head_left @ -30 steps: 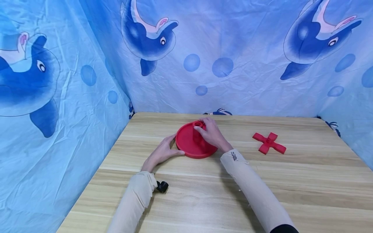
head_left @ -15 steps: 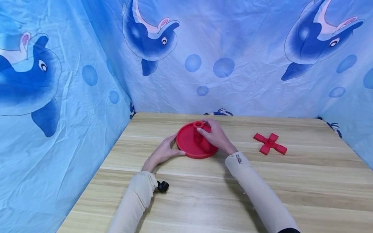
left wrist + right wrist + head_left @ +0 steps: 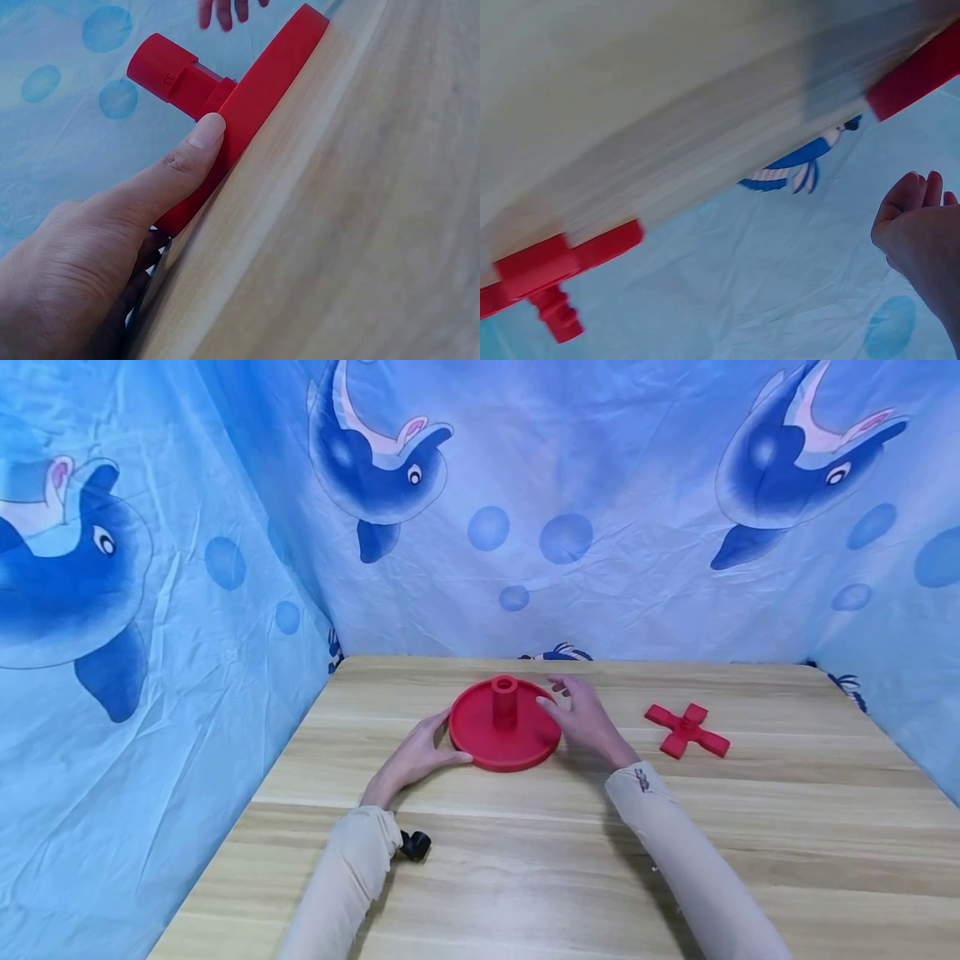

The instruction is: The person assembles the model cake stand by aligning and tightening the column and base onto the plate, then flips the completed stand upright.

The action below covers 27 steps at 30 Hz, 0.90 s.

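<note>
A round red base [image 3: 471, 727] with a raised rim lies flat on the wooden table. From its middle rises a red hollow post [image 3: 505, 706], upright and open at the top; the left wrist view shows a number on the post's side [image 3: 174, 75]. My left hand [image 3: 415, 756] holds the base at its left edge, thumb [image 3: 205, 132] at the front of the rim and fingers round the back, partly hidden. Over the base's right edge hovers my right hand [image 3: 588, 714], fingers loosely bent, holding nothing, apart from the post.
To the right lies a red four-armed cross piece [image 3: 686, 730] with a short ridged peg [image 3: 557, 315] standing up from its centre. A small black object [image 3: 415, 846] sticks out at the left sleeve's cuff. Blue dolphin-print cloth [image 3: 517, 468] hangs behind and beside the table [image 3: 525, 860].
My right hand has let go of the red post and drawn back to the right. The post stands by itself on the base. My left hand stays at the rim.
</note>
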### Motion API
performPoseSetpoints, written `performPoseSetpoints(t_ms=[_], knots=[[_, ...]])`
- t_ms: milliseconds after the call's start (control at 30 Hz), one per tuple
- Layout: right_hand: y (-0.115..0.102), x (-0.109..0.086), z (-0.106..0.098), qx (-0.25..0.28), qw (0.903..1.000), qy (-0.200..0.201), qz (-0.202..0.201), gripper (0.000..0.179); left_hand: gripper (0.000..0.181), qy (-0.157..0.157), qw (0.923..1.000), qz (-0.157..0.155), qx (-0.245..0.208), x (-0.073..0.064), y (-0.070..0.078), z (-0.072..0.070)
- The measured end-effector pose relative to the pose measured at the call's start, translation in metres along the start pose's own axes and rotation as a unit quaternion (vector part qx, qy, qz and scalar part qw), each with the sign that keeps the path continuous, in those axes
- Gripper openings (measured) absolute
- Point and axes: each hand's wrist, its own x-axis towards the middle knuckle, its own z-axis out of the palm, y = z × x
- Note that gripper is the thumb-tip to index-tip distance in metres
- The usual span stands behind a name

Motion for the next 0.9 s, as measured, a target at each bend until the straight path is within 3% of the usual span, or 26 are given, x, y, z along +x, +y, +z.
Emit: performPoseSetpoints(t_ms=[400,900], knots=[[0.027,-0.010,-0.023,-0.005,0.9997,0.024,-0.008,0.054,0.103,0.009,0.9993,-0.033,0.012,-0.005,-0.002,0.000],[0.050,-0.025,-0.066,-0.033,0.9979,0.055,0.013,0.054,0.103,0.003,0.9995,-0.026,0.016,-0.003,-0.002,0.000]])
